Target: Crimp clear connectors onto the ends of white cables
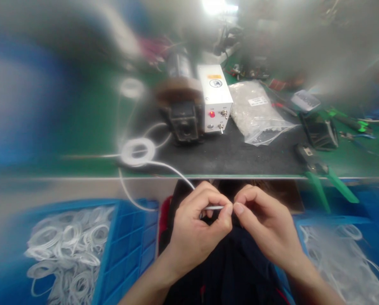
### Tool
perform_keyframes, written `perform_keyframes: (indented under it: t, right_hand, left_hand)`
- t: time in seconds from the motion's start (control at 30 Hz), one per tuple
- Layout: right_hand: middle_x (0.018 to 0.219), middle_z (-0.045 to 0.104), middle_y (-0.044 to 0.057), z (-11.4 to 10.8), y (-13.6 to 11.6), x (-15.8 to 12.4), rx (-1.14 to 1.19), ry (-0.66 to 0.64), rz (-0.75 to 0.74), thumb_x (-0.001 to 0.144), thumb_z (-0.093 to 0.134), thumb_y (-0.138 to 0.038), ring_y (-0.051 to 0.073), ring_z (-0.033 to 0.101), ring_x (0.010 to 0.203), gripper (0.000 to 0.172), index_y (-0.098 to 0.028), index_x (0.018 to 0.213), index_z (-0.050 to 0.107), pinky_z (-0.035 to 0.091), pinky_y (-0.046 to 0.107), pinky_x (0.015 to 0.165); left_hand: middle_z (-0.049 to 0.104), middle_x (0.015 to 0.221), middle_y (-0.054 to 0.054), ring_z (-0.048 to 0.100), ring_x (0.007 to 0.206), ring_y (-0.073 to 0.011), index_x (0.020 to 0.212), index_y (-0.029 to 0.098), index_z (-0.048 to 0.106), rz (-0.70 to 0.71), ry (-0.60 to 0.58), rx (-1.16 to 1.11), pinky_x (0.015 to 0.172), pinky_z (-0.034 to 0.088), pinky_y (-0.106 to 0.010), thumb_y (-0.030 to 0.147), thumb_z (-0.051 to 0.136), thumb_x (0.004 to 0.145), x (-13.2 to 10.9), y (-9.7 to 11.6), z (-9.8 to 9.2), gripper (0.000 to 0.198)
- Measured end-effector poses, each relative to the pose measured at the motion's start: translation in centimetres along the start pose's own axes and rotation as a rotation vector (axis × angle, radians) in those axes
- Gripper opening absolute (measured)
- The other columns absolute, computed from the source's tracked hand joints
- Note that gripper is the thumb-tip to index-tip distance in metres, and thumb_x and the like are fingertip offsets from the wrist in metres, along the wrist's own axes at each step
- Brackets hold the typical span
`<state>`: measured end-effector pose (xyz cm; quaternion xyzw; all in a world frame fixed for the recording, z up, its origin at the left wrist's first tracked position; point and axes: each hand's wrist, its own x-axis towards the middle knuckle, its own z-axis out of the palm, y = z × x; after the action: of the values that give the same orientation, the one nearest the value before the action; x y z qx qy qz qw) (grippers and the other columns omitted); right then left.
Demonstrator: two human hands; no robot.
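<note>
Both hands meet over my lap, just below the bench edge. My left hand (pixel 197 228) is closed, pinching the end of a thin white cable (pixel 176 171) between thumb and forefinger. My right hand (pixel 265 224) is closed too, its thumb and fingertips pinched at the cable tip where it meets the left thumb. The cable runs up and left to a white coil (pixel 137 151) lying on the bench. What the right fingers grip at the tip is too small to make out.
A white control box with a red button (pixel 215 98) and a dark motor unit (pixel 181 106) stand on the black mat. A clear bag of small parts (pixel 255 112) and green-handled pliers (pixel 322 173) lie to the right. Blue crates of white cable coils (pixel 71 250) (pixel 344 254) flank my lap.
</note>
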<state>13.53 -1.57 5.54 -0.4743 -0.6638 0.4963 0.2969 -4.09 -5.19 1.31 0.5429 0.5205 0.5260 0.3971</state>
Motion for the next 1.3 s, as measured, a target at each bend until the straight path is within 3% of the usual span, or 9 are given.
perform_keyframes:
  t: [0.1,0.3,0.57,0.67,0.9,1.13,1.3]
  right_hand:
    - [0.077,0.060,-0.003,-0.3,0.0,0.1,-0.004,-0.032,0.061,0.102,0.066,-0.026,0.002,0.054,0.069,0.018,-0.016,0.088,0.064,0.044,0.011,0.066]
    - [0.059,0.049,-0.005,-1.1,-0.6,1.4,0.251,-0.194,0.334,0.098,0.072,-0.035,0.003,0.042,0.055,0.028,-0.013,0.085,0.062,0.035,0.014,0.053]
    - [0.060,0.050,-0.005,-0.6,-0.7,1.5,0.206,-0.133,0.289,0.097,0.074,-0.032,0.003,0.042,0.057,0.024,-0.013,0.085,0.064,0.034,0.014,0.054]
    - [0.062,0.050,-0.005,-0.6,-0.6,1.4,0.182,-0.133,0.278,0.098,0.073,-0.032,0.003,0.043,0.058,0.024,-0.013,0.086,0.064,0.035,0.014,0.055]
    - [0.068,0.053,-0.003,-0.7,-0.5,1.1,0.084,-0.116,0.204,0.100,0.070,-0.031,0.004,0.046,0.061,0.022,-0.013,0.087,0.065,0.038,0.015,0.057]
    - [0.079,0.063,-0.001,-0.9,0.0,0.5,-0.051,-0.054,0.114,0.102,0.068,-0.030,0.004,0.055,0.069,0.020,-0.015,0.089,0.068,0.045,0.013,0.065]
    - [0.070,0.059,-0.003,-1.5,-0.1,0.7,-0.034,-0.075,0.134,0.101,0.069,-0.029,0.003,0.050,0.062,0.019,-0.015,0.088,0.067,0.040,0.013,0.057]
  left_hand:
    - [0.061,0.083,0.002,0.054,0.072,-0.0048,0.084,0.019,0.067,-0.091,-0.047,-0.081,0.062,0.041,-0.020,0.013,0.070,0.093,0.2,0.1,-0.1,0.012]
    - [0.060,0.087,0.000,0.055,0.079,-0.0065,0.089,0.019,0.072,-0.271,-0.217,-0.381,0.071,0.043,-0.021,0.026,0.072,0.099,0.7,-0.9,-0.9,0.013]
    - [0.065,0.091,-0.003,0.060,0.083,-0.0079,0.098,0.020,0.080,-0.284,-0.197,-0.538,0.077,0.044,-0.022,0.028,0.063,0.105,0.4,-1.8,-1.0,0.021]
    - [0.064,0.090,-0.003,0.059,0.084,-0.0082,0.095,0.019,0.079,-0.283,-0.185,-0.566,0.077,0.044,-0.021,0.027,0.069,0.101,0.4,-1.7,-0.7,0.015]
    - [0.061,0.088,-0.002,0.055,0.079,-0.0083,0.091,0.018,0.074,-0.290,-0.171,-0.442,0.069,0.041,-0.022,0.025,0.073,0.097,0.4,-1.4,-0.8,0.009]
    - [0.065,0.087,-0.001,0.059,0.078,-0.0077,0.092,0.020,0.077,-0.187,-0.122,-0.182,0.069,0.045,-0.022,0.023,0.073,0.097,0.5,-0.8,-0.7,0.006]
    - [0.064,0.085,0.000,0.058,0.075,-0.0072,0.089,0.019,0.075,-0.180,-0.111,-0.162,0.066,0.044,-0.022,0.023,0.073,0.097,0.6,-0.2,-0.3,0.008]
